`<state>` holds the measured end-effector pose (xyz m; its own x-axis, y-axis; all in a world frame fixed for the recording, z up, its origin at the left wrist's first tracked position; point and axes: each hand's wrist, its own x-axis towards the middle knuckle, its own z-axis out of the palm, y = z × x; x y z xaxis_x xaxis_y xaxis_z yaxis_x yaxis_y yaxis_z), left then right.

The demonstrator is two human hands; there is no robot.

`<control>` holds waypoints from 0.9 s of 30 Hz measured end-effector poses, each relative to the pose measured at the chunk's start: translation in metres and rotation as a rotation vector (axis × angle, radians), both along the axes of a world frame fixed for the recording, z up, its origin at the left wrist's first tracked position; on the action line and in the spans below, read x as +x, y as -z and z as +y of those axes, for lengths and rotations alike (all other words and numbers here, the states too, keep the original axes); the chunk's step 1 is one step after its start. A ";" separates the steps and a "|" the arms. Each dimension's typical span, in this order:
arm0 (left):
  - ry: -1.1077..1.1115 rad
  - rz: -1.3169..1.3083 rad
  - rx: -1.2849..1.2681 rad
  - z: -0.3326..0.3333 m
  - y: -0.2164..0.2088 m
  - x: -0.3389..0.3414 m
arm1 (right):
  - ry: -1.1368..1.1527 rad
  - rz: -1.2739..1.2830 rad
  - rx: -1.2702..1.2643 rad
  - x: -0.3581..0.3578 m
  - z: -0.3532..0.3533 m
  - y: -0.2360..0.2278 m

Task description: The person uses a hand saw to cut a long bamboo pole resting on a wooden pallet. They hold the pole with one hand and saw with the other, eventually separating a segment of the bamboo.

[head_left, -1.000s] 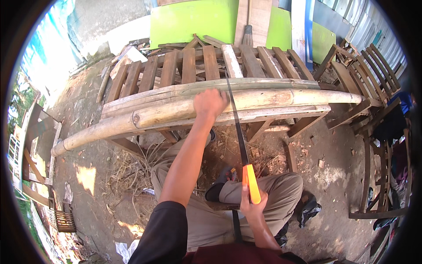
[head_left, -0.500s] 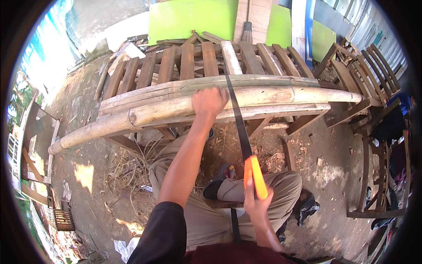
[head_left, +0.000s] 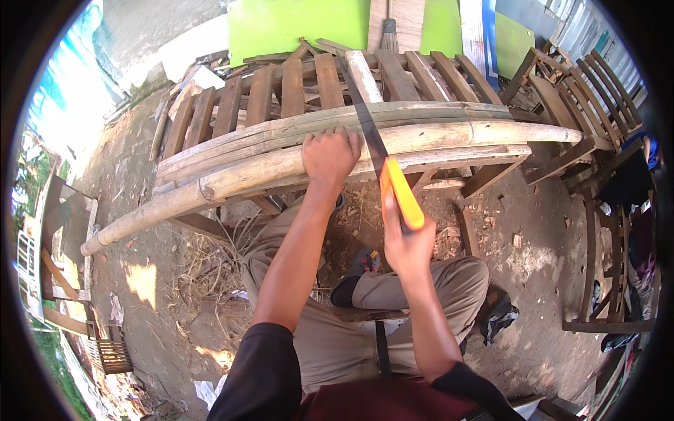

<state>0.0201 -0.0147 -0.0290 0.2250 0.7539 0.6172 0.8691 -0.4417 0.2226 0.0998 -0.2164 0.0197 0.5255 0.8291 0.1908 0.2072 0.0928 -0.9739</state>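
Note:
A long pale bamboo pole [head_left: 260, 173] lies across the front of a slatted wooden bench [head_left: 292, 88]. My left hand [head_left: 331, 155] is wrapped over the pole near its middle, pressing it down. Just right of that hand, a handsaw [head_left: 401, 193] with an orange handle and dark blade crosses the pole. My right hand [head_left: 410, 242] grips the saw's handle, which sits close to the pole's near side. The blade points away from me over the bench slats. How deep the teeth sit in the bamboo cannot be made out.
Split bamboo strips [head_left: 309, 123] lie behind the pole. Wooden chairs [head_left: 554, 119] stand at the right, with a dark frame holding cloths nearer. Dry shavings [head_left: 203, 281] litter the dirt floor at left. A broom [head_left: 389, 35] leans against a board at the back.
My right hand has pushed the saw forward, away from me, so its handle is now near the pole. My left hand stays on the bamboo. The view has shifted slightly.

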 end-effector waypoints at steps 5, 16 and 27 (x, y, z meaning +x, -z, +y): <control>-0.015 0.037 -0.038 0.008 -0.009 0.003 | -0.018 0.044 0.044 -0.004 -0.054 0.019; -0.045 0.071 -0.088 0.004 -0.005 -0.001 | 0.003 0.056 0.003 -0.003 -0.013 0.016; -0.057 0.049 -0.003 -0.004 0.005 0.002 | -0.006 0.085 -0.048 0.003 0.006 -0.004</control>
<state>0.0225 -0.0189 -0.0340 0.2119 0.7683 0.6041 0.9028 -0.3906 0.1801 0.1026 -0.2100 0.0234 0.5328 0.8396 0.1060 0.1231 0.0470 -0.9913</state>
